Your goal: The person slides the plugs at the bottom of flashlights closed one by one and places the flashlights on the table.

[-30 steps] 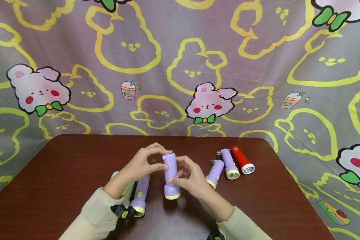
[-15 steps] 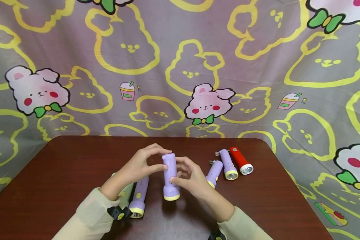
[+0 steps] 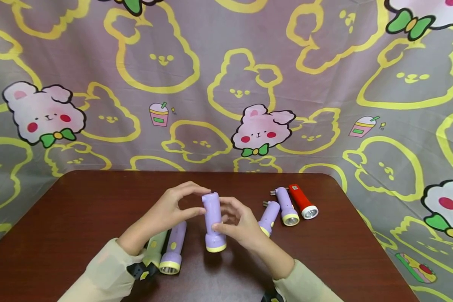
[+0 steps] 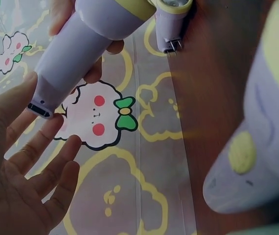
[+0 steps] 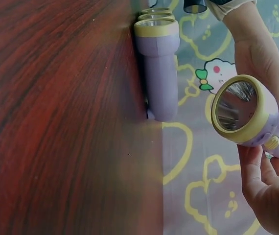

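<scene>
So the purple flashlight (image 3: pixel 213 216) is up in the air over the table (image 3: pixel 98 201), about midway between its left and right edges, tail up and head down, leaning a bit. Looks like hard shiny plastic, so I'd guess it's light and stiff but kinda slick, and that clear-looking lens (image 5: pixel 235 105) is probably the bit I'd worry about if it dropped. Best hold imo is the slim barrel just behind the flared head, since that flare should stop it sliding through your fingers; just mind the yellow switch (image 5: pixel 271 142) there. The right hand (image 3: pixel 241 222) is pretty much doing that, clamped with the thumb on the near side and fingers round the far side. The left hand (image 3: pixel 167 209) has a lighter pinch up at the tail, thumb on the side, index arched over the end by a little black slot (image 4: pixel 40 109), other fingers loosely spread. Hands aren't touching each other afaict, just sharing the flashlight. Toward the table's far right corner there's a red flashlight (image 3: pixel 303 201) lying beside a purple one with prongs out (image 3: pixel 287 207), and a pale green flashlight (image 3: pixel 155 247) lies by the left forearm.
</scene>
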`<state>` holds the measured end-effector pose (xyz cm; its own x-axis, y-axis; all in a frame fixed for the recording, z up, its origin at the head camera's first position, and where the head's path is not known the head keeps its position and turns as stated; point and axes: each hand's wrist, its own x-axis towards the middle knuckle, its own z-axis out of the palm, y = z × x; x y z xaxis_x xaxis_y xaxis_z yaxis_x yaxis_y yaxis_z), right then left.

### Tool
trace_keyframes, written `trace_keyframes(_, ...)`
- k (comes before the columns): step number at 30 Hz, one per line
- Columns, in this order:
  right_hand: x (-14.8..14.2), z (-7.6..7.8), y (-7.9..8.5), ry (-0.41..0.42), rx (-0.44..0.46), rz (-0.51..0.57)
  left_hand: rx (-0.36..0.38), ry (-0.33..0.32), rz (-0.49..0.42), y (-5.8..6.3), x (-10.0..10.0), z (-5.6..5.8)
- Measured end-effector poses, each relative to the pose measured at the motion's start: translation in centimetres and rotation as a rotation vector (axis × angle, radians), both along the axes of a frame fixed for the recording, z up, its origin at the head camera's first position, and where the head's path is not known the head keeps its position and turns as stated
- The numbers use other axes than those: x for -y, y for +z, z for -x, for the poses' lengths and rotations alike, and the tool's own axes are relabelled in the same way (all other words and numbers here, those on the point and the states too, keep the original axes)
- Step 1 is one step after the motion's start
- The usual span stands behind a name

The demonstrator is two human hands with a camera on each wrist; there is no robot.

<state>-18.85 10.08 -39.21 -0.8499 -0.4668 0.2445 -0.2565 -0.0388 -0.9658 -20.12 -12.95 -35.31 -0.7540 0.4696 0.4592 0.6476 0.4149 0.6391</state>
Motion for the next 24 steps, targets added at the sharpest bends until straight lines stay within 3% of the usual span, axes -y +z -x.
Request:
trace_keyframes(11, -0.1, 0.2, -0.4, -0.025, -0.012, -0.005, -0.006, 0.078, 0.092, -0.2, 2.1, -0.8)
trace_keyframes(19, -0.4, 0.1, -0.5, -0.04, 0.012, -0.032, 0.014, 0.146, 0.207, -1.7, 3.9, -2.0)
trace_keyframes(24, -0.5, 0.2, -0.6, -0.045, 0.02, -0.053, -0.054, 0.17, 0.283, -2.8, 4.9, -2.8)
